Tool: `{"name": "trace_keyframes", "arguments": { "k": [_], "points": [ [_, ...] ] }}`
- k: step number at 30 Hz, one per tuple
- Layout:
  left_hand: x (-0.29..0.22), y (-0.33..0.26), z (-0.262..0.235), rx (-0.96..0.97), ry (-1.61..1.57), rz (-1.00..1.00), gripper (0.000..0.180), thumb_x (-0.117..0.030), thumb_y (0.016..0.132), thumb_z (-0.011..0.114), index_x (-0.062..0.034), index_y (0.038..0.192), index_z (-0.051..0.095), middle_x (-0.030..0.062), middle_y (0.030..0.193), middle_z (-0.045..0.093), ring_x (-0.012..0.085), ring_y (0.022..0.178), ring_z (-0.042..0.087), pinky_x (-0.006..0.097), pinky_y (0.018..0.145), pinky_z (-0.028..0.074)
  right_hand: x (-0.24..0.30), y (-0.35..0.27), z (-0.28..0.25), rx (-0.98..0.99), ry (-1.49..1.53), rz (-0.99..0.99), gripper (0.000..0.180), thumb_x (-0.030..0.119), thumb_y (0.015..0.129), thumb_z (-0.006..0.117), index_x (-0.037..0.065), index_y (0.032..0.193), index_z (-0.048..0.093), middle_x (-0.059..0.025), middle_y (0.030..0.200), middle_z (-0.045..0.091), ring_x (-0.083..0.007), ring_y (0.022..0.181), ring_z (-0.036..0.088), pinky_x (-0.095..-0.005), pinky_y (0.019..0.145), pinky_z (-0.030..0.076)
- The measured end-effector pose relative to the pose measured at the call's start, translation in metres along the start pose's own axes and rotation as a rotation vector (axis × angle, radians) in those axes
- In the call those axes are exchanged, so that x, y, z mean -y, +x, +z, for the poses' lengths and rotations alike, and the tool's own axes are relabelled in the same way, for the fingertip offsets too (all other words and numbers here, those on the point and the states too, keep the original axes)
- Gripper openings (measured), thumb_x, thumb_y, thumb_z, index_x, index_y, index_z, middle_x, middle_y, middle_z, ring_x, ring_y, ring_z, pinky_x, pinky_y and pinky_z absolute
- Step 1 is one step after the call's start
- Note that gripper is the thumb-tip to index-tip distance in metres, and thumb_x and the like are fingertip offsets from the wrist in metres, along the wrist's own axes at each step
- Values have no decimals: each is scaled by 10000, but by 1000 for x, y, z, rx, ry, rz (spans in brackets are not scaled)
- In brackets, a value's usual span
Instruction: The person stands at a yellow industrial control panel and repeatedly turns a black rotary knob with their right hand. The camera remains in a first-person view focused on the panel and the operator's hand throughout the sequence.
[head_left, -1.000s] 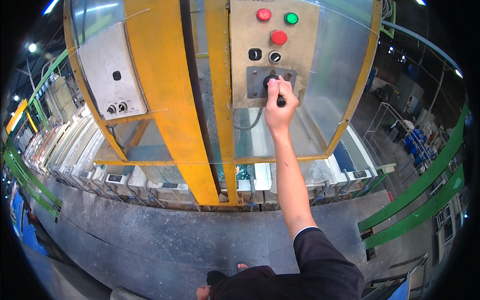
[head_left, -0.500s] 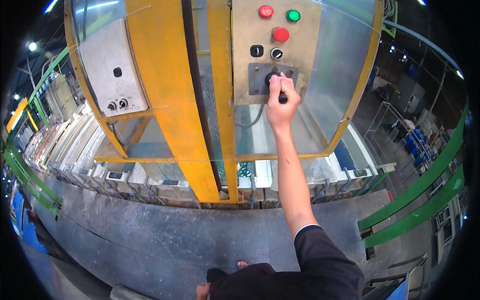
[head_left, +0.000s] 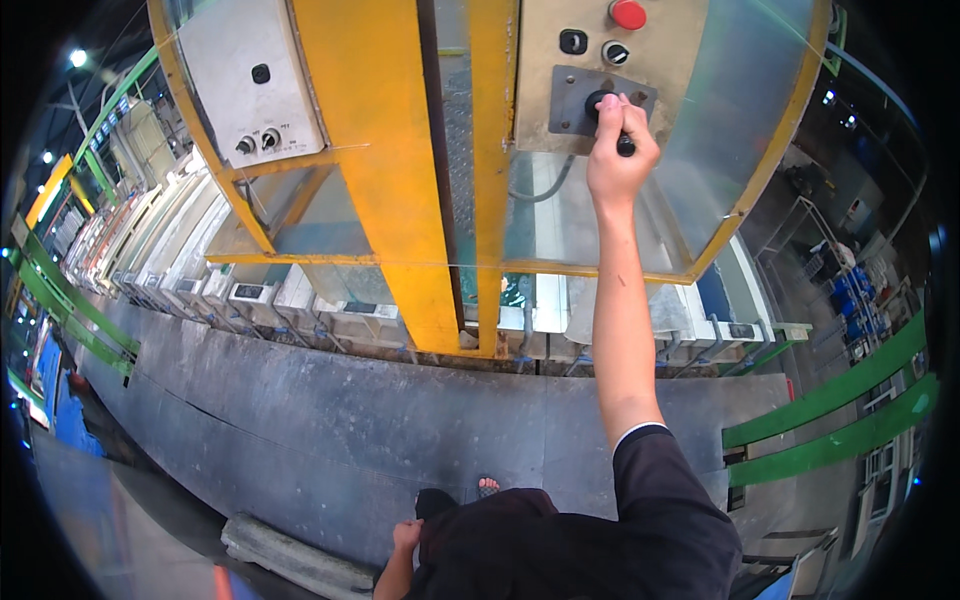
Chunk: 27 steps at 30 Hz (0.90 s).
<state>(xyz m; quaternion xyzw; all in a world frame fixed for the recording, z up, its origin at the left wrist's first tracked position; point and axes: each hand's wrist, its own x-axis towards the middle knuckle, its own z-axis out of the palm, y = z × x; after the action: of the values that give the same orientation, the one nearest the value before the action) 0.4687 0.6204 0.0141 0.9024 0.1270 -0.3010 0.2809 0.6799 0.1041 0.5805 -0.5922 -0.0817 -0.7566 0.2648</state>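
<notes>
My right hand point(head_left: 621, 150) reaches up and grips a black joystick lever point(head_left: 624, 143) on a grey plate of the beige control panel point(head_left: 560, 75). Above the hand sit a red round button point(head_left: 628, 14), a black square button point(head_left: 573, 41) and a small rotary switch point(head_left: 615, 52). My left hand point(head_left: 405, 538) hangs low beside my dark clothing near the bottom edge, fingers loosely curled, holding nothing that I can see.
Yellow steel frame posts point(head_left: 385, 180) carry the panel and a grey switch box point(head_left: 255, 85) at the left. Below lie rows of white trays or tanks point(head_left: 250, 290), a grey floor plate point(head_left: 300, 430), green railings point(head_left: 830, 400) at right and left.
The view has tilted down, so the panel sits higher in the picture and its top buttons are cut off. My right hand stays on the joystick lever.
</notes>
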Motion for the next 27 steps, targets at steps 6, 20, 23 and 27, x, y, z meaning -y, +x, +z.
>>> {"name": "trace_keyframes", "arguments": {
  "k": [6, 20, 23, 27],
  "points": [
    [5, 8, 7, -20, 33, -31, 387, -383, 686, 630, -8, 776, 655, 191, 778, 637, 327, 823, 617, 381, 749, 465, 6, -2, 4, -14, -2, 38, 219, 68, 828, 561, -39, 639, 546, -79, 567, 504, -192, 621, 504, -377, 846, 438],
    [-12, -9, 8, -35, -75, -120, 369, -383, 671, 613, -39, 793, 666, 197, 846, 636, 336, 870, 605, 398, 794, 464, 13, -9, 3, 50, -1, 198, 353, 192, 899, 507, -27, 623, 531, -9, 594, 465, -72, 587, 400, -217, 584, 335],
    [-11, -13, 7, -13, -93, -119, 368, -389, 673, 626, -43, 791, 665, 193, 850, 636, 331, 876, 605, 399, 795, 464, 13, -9, 4, 71, -8, 154, 375, 197, 900, 503, -21, 595, 495, -15, 596, 466, -82, 595, 408, -226, 599, 341],
    [-20, -16, -1, -5, -106, -139, 357, -385, 677, 637, -51, 802, 662, 188, 863, 637, 327, 882, 604, 399, 796, 464, 11, -9, 1, 72, -14, 165, 361, 204, 903, 498, -45, 645, 542, -6, 602, 465, -84, 596, 396, -230, 597, 342]
  ]
}}
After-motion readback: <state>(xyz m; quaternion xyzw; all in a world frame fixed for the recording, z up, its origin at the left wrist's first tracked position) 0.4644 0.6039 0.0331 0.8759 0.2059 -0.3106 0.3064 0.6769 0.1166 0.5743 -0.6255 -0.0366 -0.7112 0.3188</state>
